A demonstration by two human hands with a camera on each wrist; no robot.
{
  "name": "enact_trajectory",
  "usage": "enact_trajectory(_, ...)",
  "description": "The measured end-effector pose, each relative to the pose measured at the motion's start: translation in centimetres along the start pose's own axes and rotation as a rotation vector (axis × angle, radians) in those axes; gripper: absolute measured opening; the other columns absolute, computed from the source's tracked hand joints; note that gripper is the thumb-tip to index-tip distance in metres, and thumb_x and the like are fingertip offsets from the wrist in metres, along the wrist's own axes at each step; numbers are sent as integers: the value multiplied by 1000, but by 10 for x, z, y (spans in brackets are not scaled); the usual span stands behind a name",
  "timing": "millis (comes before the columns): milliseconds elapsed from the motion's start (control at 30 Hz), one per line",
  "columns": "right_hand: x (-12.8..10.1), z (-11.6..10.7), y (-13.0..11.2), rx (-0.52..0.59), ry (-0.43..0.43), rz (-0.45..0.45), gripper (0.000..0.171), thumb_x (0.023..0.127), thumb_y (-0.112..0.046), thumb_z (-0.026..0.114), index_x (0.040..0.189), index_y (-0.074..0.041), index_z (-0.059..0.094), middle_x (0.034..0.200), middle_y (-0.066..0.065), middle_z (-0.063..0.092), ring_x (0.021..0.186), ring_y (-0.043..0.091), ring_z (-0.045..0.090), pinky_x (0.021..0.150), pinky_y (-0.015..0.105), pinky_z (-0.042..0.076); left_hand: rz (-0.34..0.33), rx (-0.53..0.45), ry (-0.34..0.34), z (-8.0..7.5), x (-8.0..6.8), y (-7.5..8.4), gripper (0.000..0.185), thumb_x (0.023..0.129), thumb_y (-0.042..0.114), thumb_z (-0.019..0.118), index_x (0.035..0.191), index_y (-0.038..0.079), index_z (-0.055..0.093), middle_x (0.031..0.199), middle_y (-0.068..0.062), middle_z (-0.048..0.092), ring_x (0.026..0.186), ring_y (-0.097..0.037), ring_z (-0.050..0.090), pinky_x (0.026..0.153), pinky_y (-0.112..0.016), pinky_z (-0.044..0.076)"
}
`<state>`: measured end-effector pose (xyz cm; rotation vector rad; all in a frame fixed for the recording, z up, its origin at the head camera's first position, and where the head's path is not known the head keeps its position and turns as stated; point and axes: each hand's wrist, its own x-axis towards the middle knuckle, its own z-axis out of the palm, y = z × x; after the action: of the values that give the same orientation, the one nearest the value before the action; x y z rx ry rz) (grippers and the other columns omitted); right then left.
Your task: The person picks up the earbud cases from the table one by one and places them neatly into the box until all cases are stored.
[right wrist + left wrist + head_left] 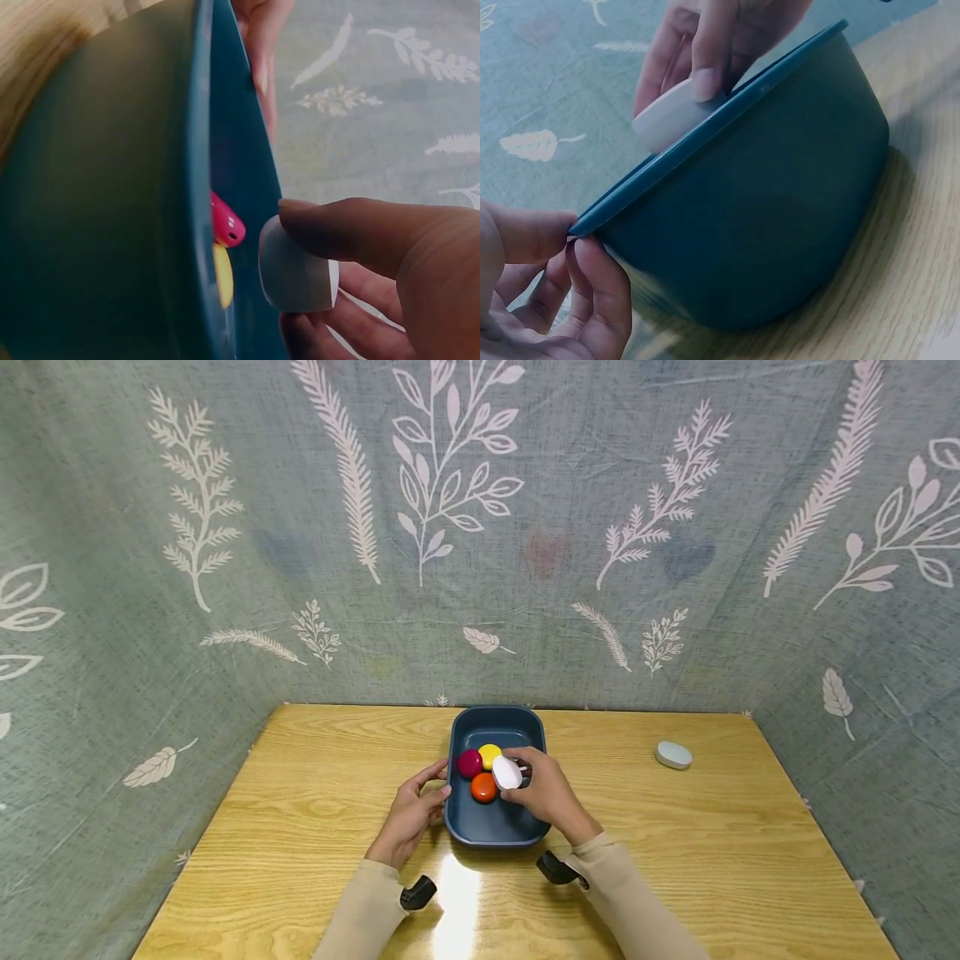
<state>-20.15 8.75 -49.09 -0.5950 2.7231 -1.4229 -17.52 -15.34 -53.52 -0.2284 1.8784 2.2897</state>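
A dark blue rectangular plastic tub (497, 833) with rounded corners stands on the table. My left hand (415, 812) pinches its left rim between thumb and fingers, seen closely in the left wrist view. Over the inside of the tub, my right hand (546, 789) holds a small white oval case-like piece (507, 772) between thumb and fingers. In the tub lie glossy round pieces: a magenta one (470, 764), a yellow one (490, 756) and an orange one (483, 788). The right wrist view shows small dark and white marks on the magenta piece (227, 221).
A pale oval piece (673, 755) lies on the wooden table (645, 843), right of the tub. Grey-green cloth (480, 610) with white leaf prints hangs behind the table and at both sides. Black devices (417, 893) sit at both wrists.
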Motion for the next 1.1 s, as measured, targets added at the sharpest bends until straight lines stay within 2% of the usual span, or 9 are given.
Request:
enact_trajectory(333, 0, 11, -4, 4, -136, 59, 57, 79, 4, 90, 131, 3, 68, 130, 20, 67, 108, 37, 71, 95, 50, 59, -4, 7, 1, 0, 0, 1, 53, 103, -5, 60, 155, 3, 53, 134, -14, 45, 82, -12, 61, 69, -23, 55)
enact_trajectory(600, 2, 15, -5, -54, -257, -36, 55, 77, 3, 92, 128, 0, 72, 120, 14, 68, 107, 30, 67, 94, 47, 59, -1, 3, -3, 0, 0, 1, 53, 103, -6, 59, 155, 3, 52, 135, -15, 46, 84, -12, 62, 70, -23, 56)
enact_trajectory(767, 3, 18, -5, -47, -315, -82, 53, 76, 5, 91, 125, 0, 72, 118, 12, 70, 107, 30, 67, 94, 49, 58, -1, -1, -8, 0, 1, 0, 53, 103, -6, 58, 155, 2, 52, 135, -15, 46, 84, -13, 63, 71, -24, 56)
enact_trajectory(967, 4, 21, -3, -50, -346, -93, 53, 77, 6, 91, 126, 1, 71, 121, 12, 72, 108, 30, 68, 95, 48, 57, -2, -2, -10, 0, 0, 0, 52, 104, -5, 58, 156, 3, 52, 136, -16, 46, 84, -12, 63, 71, -23, 56)
enact_trajectory(1100, 4, 23, -1, -11, -371, -81, 51, 80, 8, 88, 127, 4, 70, 124, 15, 72, 108, 31, 71, 97, 48, 58, -3, -9, -6, 0, 0, 0, 53, 104, -5, 58, 155, 3, 52, 136, -15, 46, 82, -11, 63, 70, -22, 56)
